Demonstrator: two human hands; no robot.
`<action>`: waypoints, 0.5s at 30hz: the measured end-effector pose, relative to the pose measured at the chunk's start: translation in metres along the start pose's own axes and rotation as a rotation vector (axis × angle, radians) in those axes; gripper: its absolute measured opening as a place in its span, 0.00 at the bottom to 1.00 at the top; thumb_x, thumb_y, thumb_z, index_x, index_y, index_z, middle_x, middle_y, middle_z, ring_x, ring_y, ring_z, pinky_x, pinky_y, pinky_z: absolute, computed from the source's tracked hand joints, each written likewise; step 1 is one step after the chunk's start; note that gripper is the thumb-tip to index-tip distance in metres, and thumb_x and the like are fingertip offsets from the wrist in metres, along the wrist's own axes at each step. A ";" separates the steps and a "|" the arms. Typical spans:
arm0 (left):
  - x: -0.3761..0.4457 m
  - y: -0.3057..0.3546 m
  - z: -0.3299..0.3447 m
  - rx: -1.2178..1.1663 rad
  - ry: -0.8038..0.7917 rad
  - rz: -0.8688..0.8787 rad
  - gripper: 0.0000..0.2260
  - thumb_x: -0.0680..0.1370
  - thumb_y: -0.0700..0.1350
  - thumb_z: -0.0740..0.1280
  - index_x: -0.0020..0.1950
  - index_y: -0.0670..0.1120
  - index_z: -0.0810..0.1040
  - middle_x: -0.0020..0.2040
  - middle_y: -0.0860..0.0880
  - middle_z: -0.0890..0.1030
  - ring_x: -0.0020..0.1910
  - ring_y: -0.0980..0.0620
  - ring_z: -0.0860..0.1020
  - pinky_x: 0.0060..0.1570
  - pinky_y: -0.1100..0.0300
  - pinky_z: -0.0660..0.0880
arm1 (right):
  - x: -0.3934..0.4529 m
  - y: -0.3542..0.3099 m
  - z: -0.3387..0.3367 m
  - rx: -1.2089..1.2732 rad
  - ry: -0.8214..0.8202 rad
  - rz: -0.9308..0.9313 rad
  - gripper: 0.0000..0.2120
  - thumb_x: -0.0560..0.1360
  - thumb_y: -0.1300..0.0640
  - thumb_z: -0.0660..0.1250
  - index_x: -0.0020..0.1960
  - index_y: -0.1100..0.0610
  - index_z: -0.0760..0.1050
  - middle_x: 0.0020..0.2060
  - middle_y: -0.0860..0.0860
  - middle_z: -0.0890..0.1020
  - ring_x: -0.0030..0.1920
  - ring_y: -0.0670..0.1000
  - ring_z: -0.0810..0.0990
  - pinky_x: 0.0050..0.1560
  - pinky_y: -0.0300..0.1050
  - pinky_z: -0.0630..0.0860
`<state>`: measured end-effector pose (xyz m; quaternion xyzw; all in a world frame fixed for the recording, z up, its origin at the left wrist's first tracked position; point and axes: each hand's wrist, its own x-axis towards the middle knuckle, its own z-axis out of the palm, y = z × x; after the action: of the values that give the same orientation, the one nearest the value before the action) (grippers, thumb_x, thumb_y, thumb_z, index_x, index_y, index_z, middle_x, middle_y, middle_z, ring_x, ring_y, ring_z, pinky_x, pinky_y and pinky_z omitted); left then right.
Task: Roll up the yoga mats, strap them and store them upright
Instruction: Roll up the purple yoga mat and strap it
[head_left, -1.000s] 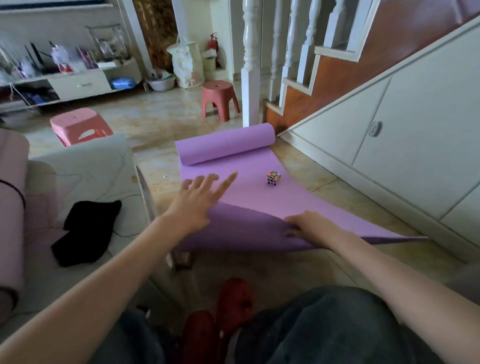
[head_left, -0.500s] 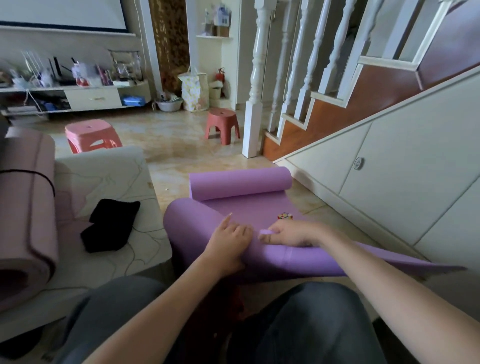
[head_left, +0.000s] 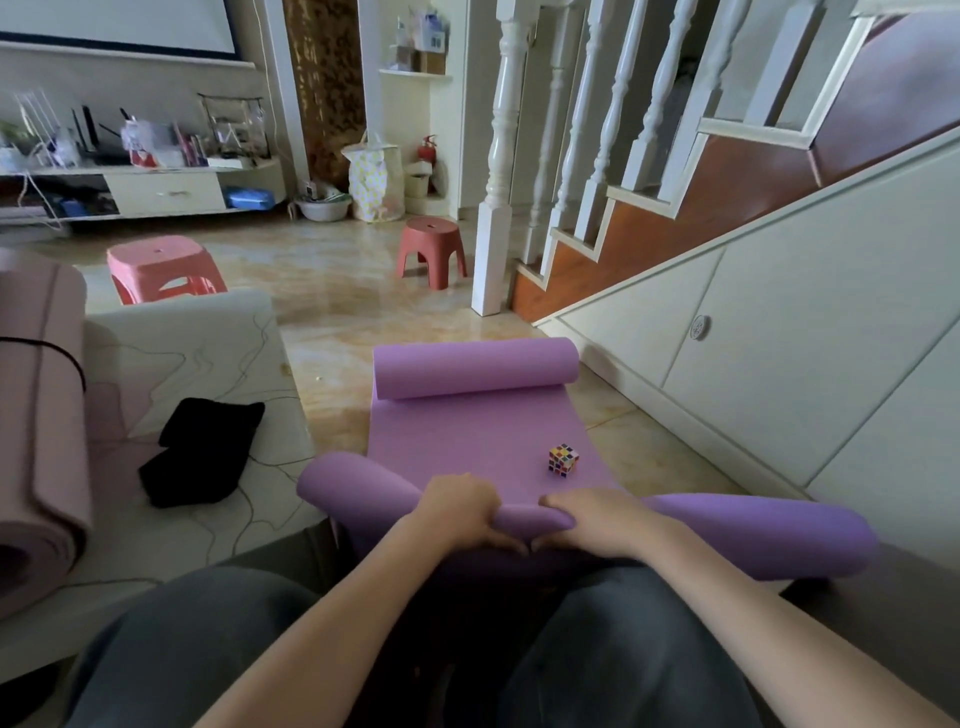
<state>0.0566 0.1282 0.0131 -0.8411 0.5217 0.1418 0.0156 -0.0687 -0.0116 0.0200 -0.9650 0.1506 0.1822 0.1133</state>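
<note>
Glossy tiled floor (head_left: 332, 291) carries a purple yoga mat (head_left: 478, 441), its far end curled and its near end rolled. Both hands grip this near roll side by side: left hand (head_left: 460, 512) and right hand (head_left: 597, 522), fingers curled around it. On the flat part stands a puzzle cube (head_left: 563, 459). At left, a strapped pink mat (head_left: 36, 415) lies on a desk (head_left: 208, 353).
</note>
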 end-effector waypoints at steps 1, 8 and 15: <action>0.006 -0.001 -0.001 -0.008 0.012 0.002 0.28 0.72 0.70 0.64 0.51 0.45 0.79 0.53 0.44 0.82 0.54 0.43 0.79 0.45 0.56 0.69 | 0.009 0.007 -0.002 0.032 -0.021 0.012 0.12 0.76 0.38 0.62 0.46 0.47 0.70 0.50 0.53 0.80 0.51 0.55 0.78 0.49 0.49 0.71; 0.072 -0.014 0.004 -0.209 -0.365 -0.014 0.29 0.82 0.63 0.50 0.65 0.42 0.76 0.66 0.40 0.76 0.63 0.42 0.74 0.56 0.56 0.68 | 0.069 0.044 -0.009 0.244 -0.478 0.169 0.33 0.76 0.30 0.51 0.71 0.51 0.68 0.66 0.49 0.74 0.66 0.50 0.72 0.66 0.44 0.67; 0.210 -0.034 0.021 -0.325 -0.571 -0.021 0.14 0.79 0.49 0.66 0.61 0.42 0.79 0.56 0.43 0.81 0.45 0.48 0.78 0.41 0.59 0.75 | 0.182 0.117 0.027 0.391 -0.485 0.396 0.22 0.79 0.39 0.59 0.60 0.56 0.76 0.50 0.52 0.80 0.53 0.55 0.80 0.48 0.43 0.75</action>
<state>0.1693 -0.0359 -0.0645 -0.7641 0.4582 0.4532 0.0284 0.0452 -0.1582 -0.0938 -0.8062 0.3350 0.3918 0.2904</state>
